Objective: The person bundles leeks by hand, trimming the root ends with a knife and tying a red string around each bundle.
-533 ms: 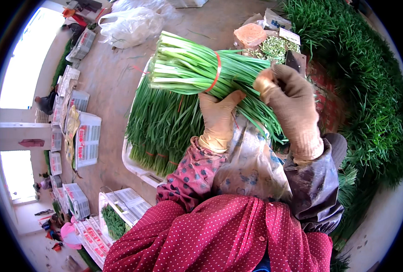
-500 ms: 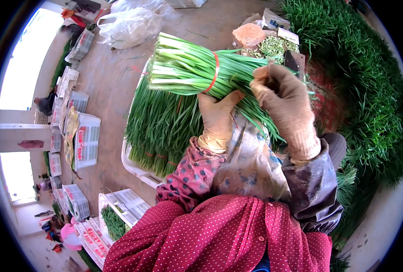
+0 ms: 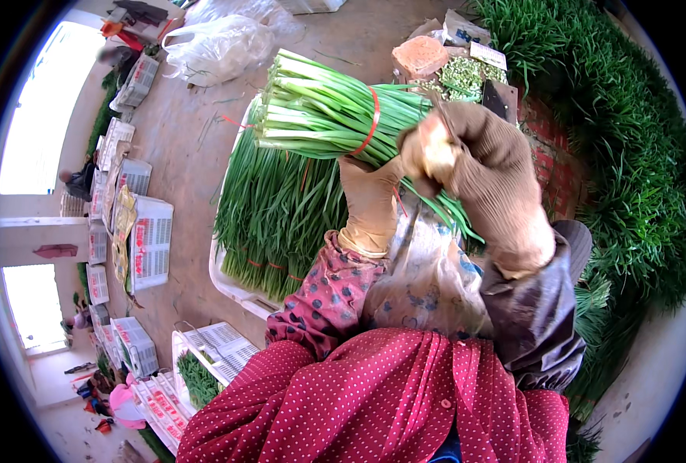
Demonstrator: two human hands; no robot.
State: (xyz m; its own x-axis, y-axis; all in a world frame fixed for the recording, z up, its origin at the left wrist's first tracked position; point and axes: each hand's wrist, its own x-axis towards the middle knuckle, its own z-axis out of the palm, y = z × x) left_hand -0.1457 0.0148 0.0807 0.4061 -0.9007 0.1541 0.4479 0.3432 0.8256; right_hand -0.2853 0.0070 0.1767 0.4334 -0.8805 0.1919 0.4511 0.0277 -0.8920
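A thick bundle of garlic chives (image 3: 320,112) lies sideways before me, its pale cut stems to the left and its green leaves to the right. An orange-red band (image 3: 375,119) circles it. From below, my left hand (image 3: 367,189), in a tan glove, is closed around the bundle. My right hand (image 3: 482,158), in a brown glove, is over the leaf side with its fingers curled together close to my left thumb; whatever they pinch is hidden. Under the bundle a white crate (image 3: 218,262) holds several more banded chive bundles (image 3: 277,208).
Loose chives (image 3: 613,154) are heaped along the right. Beyond the bundle are a sponge-like orange block (image 3: 420,58) and chopped green bits (image 3: 462,77). A clear plastic bag (image 3: 219,50) rests on the floor. White crates (image 3: 151,243) line the left side.
My right hand has moved left along the leaves toward my left thumb, its fingers curling in more. The bundle stays in my left hand, nearly in place.
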